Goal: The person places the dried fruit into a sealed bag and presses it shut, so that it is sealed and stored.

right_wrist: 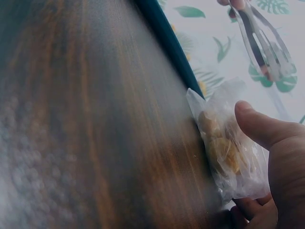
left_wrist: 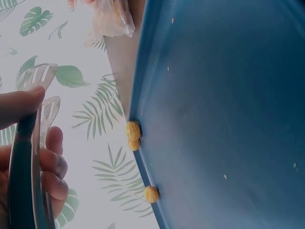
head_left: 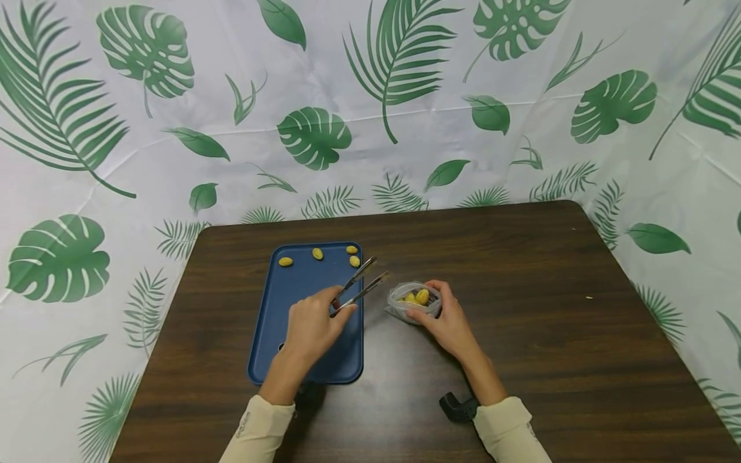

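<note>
My left hand [head_left: 312, 318] grips a pair of metal tongs [head_left: 370, 286] with dark handles and slotted ends. The tong tips are spread apart with nothing between them, pointing right past the edge of the blue tray [head_left: 258, 321]. To the right, a clear plastic bag [head_left: 399, 311] stands on the table, its mouth upward. Inside it are several yellow-brown, nut-like oval pieces [head_left: 422, 296]. My right hand [head_left: 451, 325] holds the bag, thumb at the near side and fingers at the far side. More wrinkled pieces [left_wrist: 133, 130] lie along the tray's far end.
Pale crumbs [left_wrist: 225, 176] dot the tray floor. The dark wood table [head_left: 579, 347] extends right of the bag, with a small pale fleck [head_left: 588, 298] on it. Behind it hangs a white leaf-print cloth [head_left: 243, 173]. A black device [head_left: 458, 408] sits at my right wrist.
</note>
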A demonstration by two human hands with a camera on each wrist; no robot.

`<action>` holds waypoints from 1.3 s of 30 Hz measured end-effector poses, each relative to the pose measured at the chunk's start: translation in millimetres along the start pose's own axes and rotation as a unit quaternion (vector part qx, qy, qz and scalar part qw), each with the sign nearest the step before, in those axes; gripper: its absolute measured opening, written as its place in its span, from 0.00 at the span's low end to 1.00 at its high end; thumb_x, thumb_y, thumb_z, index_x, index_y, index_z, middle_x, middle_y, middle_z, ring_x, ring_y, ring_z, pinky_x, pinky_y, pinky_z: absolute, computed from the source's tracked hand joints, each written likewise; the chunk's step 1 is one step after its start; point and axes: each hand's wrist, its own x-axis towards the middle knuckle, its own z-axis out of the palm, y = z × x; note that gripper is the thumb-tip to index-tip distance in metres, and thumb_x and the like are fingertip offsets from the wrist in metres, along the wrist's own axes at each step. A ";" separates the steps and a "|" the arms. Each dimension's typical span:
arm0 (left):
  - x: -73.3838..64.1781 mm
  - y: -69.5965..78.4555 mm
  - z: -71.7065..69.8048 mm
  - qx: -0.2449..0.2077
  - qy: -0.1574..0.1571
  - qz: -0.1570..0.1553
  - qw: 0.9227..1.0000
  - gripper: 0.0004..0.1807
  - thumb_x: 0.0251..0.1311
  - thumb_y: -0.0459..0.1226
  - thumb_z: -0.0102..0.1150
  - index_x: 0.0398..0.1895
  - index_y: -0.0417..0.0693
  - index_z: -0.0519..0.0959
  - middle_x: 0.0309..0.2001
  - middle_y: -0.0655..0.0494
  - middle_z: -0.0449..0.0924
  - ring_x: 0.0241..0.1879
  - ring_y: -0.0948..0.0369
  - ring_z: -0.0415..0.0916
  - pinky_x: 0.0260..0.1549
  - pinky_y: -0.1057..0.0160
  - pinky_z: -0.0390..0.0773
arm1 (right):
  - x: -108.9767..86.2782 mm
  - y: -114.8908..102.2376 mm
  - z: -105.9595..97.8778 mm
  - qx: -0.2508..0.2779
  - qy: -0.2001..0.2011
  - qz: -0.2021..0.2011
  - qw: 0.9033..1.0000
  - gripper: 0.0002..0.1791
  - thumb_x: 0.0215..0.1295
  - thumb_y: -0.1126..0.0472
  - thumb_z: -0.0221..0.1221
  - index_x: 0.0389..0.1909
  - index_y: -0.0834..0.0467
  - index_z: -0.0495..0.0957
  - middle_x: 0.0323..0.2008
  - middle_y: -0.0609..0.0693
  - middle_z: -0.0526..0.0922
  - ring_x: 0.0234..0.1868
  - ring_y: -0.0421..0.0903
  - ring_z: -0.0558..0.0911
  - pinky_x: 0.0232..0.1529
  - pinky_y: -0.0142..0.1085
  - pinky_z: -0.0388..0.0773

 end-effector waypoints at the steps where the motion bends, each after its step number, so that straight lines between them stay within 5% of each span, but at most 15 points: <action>1: 0.1 -0.6 -0.4 -0.001 0.000 -0.003 1.000 0.20 0.60 0.48 0.74 0.48 0.44 0.86 0.27 0.58 0.85 0.16 0.68 0.62 0.18 0.66 0.64 | 0.0 0.1 0.1 0.000 0.000 0.000 1.000 0.40 0.62 0.46 0.72 0.68 0.56 0.65 0.60 0.59 0.79 0.57 0.56 0.78 0.60 0.54 0.70; 18: 2.9 -11.8 -0.8 0.009 0.030 -0.026 0.999 0.19 0.59 0.46 0.75 0.46 0.43 0.86 0.27 0.55 0.85 0.15 0.65 0.63 0.16 0.64 0.62 | -0.1 0.4 0.0 0.001 -0.001 0.003 1.000 0.41 0.60 0.45 0.73 0.68 0.55 0.65 0.60 0.59 0.79 0.57 0.57 0.78 0.60 0.54 0.70; 39: 12.0 -21.9 1.2 0.035 0.002 -0.083 0.996 0.16 0.62 0.46 0.71 0.43 0.43 0.86 0.25 0.53 0.83 0.18 0.58 0.71 0.19 0.59 0.68 | 0.8 3.3 -0.1 -0.004 -0.007 0.007 1.000 0.41 0.61 0.43 0.72 0.69 0.54 0.64 0.60 0.58 0.79 0.54 0.53 0.79 0.57 0.50 0.71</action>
